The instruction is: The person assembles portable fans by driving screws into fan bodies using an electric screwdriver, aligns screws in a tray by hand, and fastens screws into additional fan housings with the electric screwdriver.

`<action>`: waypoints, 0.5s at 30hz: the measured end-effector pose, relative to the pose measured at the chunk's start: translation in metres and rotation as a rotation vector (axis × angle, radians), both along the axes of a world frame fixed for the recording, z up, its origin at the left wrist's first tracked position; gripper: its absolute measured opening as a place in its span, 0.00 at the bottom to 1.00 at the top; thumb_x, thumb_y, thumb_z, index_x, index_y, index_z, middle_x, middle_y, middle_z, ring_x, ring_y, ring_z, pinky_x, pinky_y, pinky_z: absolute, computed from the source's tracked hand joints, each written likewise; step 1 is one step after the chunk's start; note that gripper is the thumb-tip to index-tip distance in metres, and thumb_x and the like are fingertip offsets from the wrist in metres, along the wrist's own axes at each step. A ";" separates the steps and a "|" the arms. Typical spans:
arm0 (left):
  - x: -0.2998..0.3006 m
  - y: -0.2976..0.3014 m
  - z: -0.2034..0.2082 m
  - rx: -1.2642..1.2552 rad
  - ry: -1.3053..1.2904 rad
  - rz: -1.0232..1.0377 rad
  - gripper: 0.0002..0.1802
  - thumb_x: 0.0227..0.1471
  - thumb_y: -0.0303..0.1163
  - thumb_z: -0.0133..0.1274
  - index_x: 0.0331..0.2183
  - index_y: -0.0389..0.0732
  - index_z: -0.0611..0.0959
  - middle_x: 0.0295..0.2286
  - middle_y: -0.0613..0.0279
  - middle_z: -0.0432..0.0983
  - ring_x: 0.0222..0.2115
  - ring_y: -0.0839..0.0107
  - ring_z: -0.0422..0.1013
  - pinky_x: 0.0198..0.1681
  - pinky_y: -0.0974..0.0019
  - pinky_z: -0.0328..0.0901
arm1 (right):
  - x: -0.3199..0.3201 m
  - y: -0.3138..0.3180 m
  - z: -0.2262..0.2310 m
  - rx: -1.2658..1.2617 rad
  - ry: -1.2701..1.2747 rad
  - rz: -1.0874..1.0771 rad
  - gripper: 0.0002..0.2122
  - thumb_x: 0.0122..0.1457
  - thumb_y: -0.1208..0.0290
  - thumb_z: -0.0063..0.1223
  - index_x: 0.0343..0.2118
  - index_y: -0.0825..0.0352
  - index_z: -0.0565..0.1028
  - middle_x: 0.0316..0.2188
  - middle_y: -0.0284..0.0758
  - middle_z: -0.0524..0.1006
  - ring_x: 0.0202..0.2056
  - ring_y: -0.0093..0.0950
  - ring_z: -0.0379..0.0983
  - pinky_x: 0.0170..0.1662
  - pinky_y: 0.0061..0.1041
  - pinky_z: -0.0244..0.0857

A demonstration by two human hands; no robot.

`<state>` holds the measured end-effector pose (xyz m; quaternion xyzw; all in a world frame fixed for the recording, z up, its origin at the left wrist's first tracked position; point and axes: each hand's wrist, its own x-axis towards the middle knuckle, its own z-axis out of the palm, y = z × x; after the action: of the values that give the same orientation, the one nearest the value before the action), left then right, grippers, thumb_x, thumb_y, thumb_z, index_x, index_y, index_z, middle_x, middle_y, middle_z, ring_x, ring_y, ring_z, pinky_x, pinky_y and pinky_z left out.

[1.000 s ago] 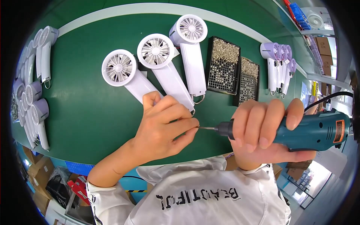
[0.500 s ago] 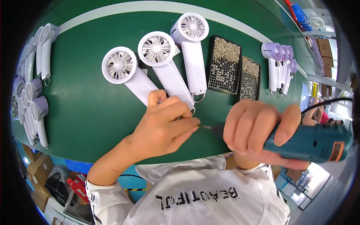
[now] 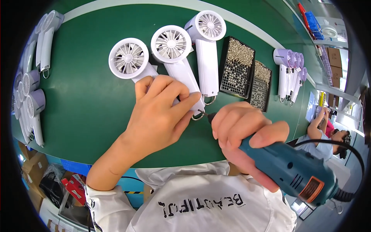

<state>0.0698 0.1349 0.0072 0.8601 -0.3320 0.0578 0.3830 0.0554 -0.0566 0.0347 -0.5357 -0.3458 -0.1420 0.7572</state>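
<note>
The right hand [image 3: 243, 129] wraps its fingers round the electric screwdriver [image 3: 288, 166], nose beside the near end of the middle fan [image 3: 182, 75] on the surface [image 3: 85, 96]. Whether the left hand [image 3: 156, 110] pinches it, I cannot tell. Square alignment and light pressure should help.

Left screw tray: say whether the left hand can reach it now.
Probably yes: the left hand would have to leave the middle fan and pass the right fan's handle, but nothing covers the left screw tray.

poised near each other
with thumb [image 3: 184, 123] and forefinger [image 3: 190, 102] apart on left hand [image 3: 156, 108], fingers [image 3: 236, 125] curled on right hand [image 3: 247, 135]
</note>
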 end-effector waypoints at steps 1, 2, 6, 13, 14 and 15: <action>-0.002 0.005 -0.002 0.010 0.014 0.011 0.25 0.37 0.26 0.67 0.43 0.46 0.86 0.34 0.69 0.72 0.40 0.64 0.67 0.46 0.56 0.53 | 0.000 0.003 -0.005 -0.015 -0.005 0.036 0.34 0.54 0.31 0.56 0.44 0.62 0.64 0.23 0.34 0.72 0.18 0.28 0.69 0.20 0.29 0.65; -0.005 0.009 -0.006 0.018 0.024 0.035 0.25 0.37 0.26 0.67 0.43 0.46 0.86 0.34 0.69 0.72 0.40 0.64 0.67 0.46 0.56 0.53 | -0.001 0.006 -0.010 -0.030 -0.011 0.072 0.34 0.55 0.31 0.55 0.44 0.62 0.64 0.23 0.33 0.72 0.18 0.28 0.69 0.20 0.29 0.65; 0.006 0.009 -0.008 -0.017 0.017 -0.052 0.26 0.38 0.28 0.67 0.45 0.46 0.86 0.35 0.69 0.71 0.41 0.64 0.67 0.46 0.57 0.55 | -0.003 -0.003 0.003 -0.199 -0.027 0.103 0.33 0.56 0.31 0.54 0.46 0.60 0.63 0.23 0.33 0.72 0.17 0.27 0.68 0.19 0.28 0.65; 0.006 0.021 -0.013 0.098 -0.011 -0.134 0.28 0.40 0.35 0.66 0.48 0.49 0.85 0.36 0.68 0.68 0.42 0.62 0.65 0.45 0.56 0.56 | -0.005 0.012 -0.011 -0.034 -0.036 -0.034 0.31 0.58 0.32 0.51 0.42 0.60 0.63 0.21 0.32 0.72 0.14 0.25 0.65 0.16 0.26 0.63; 0.006 0.021 -0.013 0.103 0.004 -0.132 0.28 0.41 0.36 0.66 0.49 0.49 0.85 0.40 0.66 0.70 0.46 0.60 0.65 0.47 0.55 0.56 | -0.006 0.011 -0.010 -0.043 -0.043 -0.049 0.31 0.58 0.32 0.51 0.42 0.60 0.63 0.21 0.32 0.72 0.14 0.25 0.65 0.16 0.26 0.63; 0.007 0.016 -0.010 0.096 -0.006 -0.148 0.28 0.41 0.36 0.66 0.49 0.49 0.85 0.40 0.66 0.70 0.46 0.60 0.65 0.47 0.55 0.56 | -0.006 0.009 -0.010 -0.045 -0.026 -0.058 0.31 0.59 0.33 0.51 0.43 0.60 0.63 0.21 0.33 0.72 0.15 0.25 0.66 0.16 0.26 0.64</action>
<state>0.0763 0.1514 -0.0027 0.8504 -0.3982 0.0156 0.3436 0.0494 -0.0478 0.0251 -0.5605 -0.3429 -0.1631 0.7360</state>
